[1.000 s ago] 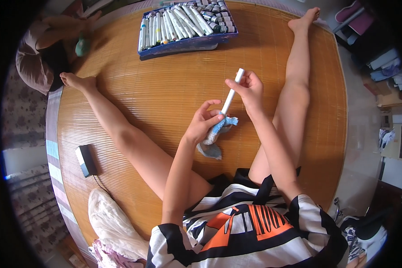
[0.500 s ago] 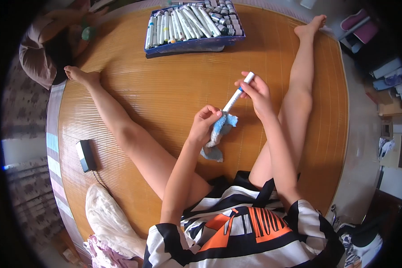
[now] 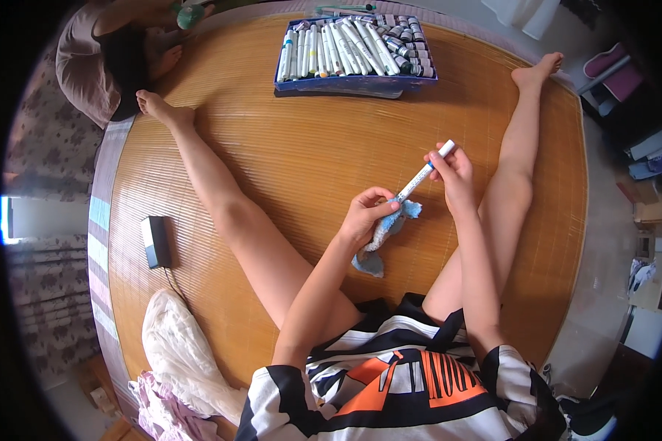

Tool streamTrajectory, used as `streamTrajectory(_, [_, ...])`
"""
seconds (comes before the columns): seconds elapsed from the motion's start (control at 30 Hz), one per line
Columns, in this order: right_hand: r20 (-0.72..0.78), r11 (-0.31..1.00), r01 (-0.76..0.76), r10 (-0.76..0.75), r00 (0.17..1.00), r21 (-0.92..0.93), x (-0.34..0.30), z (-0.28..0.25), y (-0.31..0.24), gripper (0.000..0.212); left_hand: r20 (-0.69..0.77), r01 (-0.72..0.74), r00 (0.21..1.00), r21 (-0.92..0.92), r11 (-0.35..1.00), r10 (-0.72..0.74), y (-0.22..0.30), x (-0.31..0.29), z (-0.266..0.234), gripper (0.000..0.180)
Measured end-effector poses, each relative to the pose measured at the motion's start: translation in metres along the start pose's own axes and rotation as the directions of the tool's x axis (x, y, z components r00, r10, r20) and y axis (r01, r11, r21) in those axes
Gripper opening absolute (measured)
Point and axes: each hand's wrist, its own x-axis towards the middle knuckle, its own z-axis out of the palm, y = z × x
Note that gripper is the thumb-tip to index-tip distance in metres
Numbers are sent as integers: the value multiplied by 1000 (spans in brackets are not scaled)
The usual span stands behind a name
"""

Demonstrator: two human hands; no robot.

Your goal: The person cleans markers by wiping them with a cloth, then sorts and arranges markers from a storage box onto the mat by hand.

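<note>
Light comes from the left of the frame, where a bright strip [image 3: 6,220] burns out with a blue fringe, and pale sheen spreads over the mat [image 3: 331,140]. My left leg [image 3: 228,209] has a soft shadow to its right, while my left hand [image 3: 366,216] and right hand [image 3: 456,178] look fairly sharp. Fisheye distortion curves the mat's borders, and black swallows the corners.

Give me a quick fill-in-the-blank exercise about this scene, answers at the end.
The right hand holds a marker with a mainly ____ barrel.
The left hand pinches a cloth at the marker's ____ end, not the upper.
Small bottles and more markers lie in a tray with ____ walls.
The shirt has a bright ____ print.
Missing words: white; lower; blue; orange.
</note>
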Motion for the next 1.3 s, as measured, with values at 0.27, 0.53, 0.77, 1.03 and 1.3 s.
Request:
streamTrajectory(0.27, [-84,999,-3,5,996,33,2,0,1,16,-35,-97,994,69,993,99,0,3,2,13])
streamTrajectory(0.53, [-160,991,-43,63,985,126,4,-8,10,19,50,-304,949,411,860,311,-3,2,8,19])
streamTrajectory(0.77, [-57,994,-23,29,998,105,-2,-2,3,21,-22,-376,902,452,809,432,6,-2,11,21])
streamTrajectory(1.03, [191,994,27,-48,980,110,-3,-6,-8,20,-69,-316,918,470,824,391,14,-1,7,15])
streamTrajectory(1.3, [-39,983,-184,185,982,26,6,-16,14,16,-89,-188,946,630,754,311,4,4,9,14])
